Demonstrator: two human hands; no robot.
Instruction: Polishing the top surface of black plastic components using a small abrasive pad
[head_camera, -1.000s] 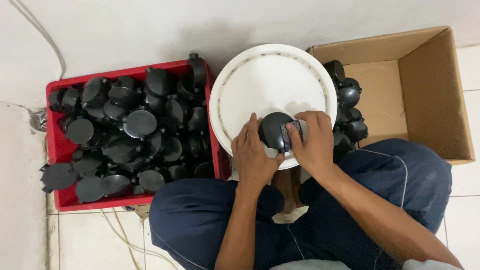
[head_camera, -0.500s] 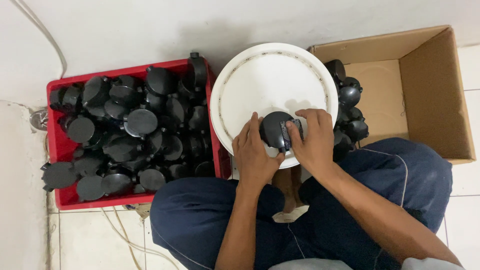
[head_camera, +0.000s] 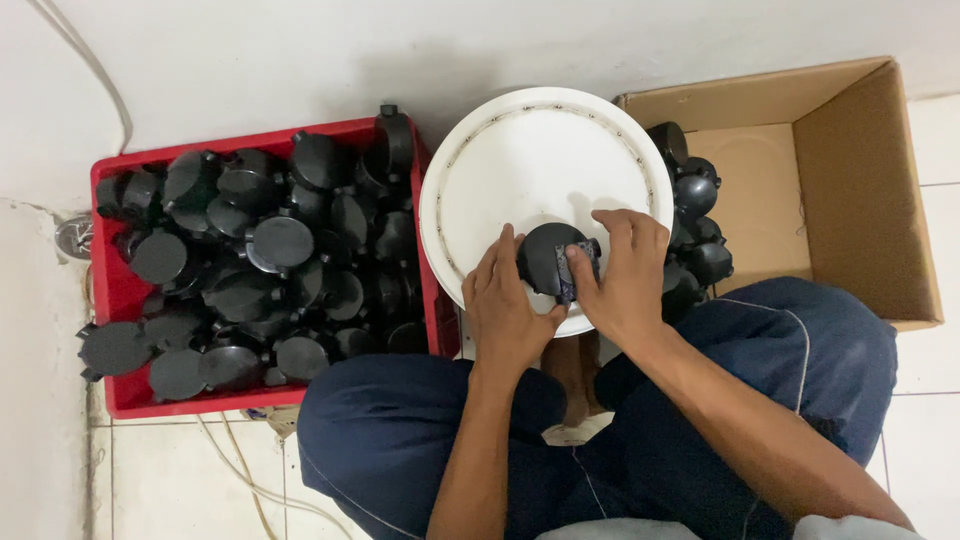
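A round black plastic part (head_camera: 545, 257) rests on the near edge of a white round lid (head_camera: 545, 160). My left hand (head_camera: 503, 308) grips its left side. My right hand (head_camera: 625, 270) grips its right side, with the thumb pressing a small dark blue-grey piece (head_camera: 566, 272) against its face. Both hands sit above my knees in dark blue trousers.
A red crate (head_camera: 118, 290) full of several similar black round parts stands to the left. An open cardboard box (head_camera: 860, 190) at right holds several black parts (head_camera: 695, 230) along its left side. White wall behind, tiled floor, cables at left.
The hands have shifted only slightly on the black part; the small dark piece under my right thumb shows more clearly now.
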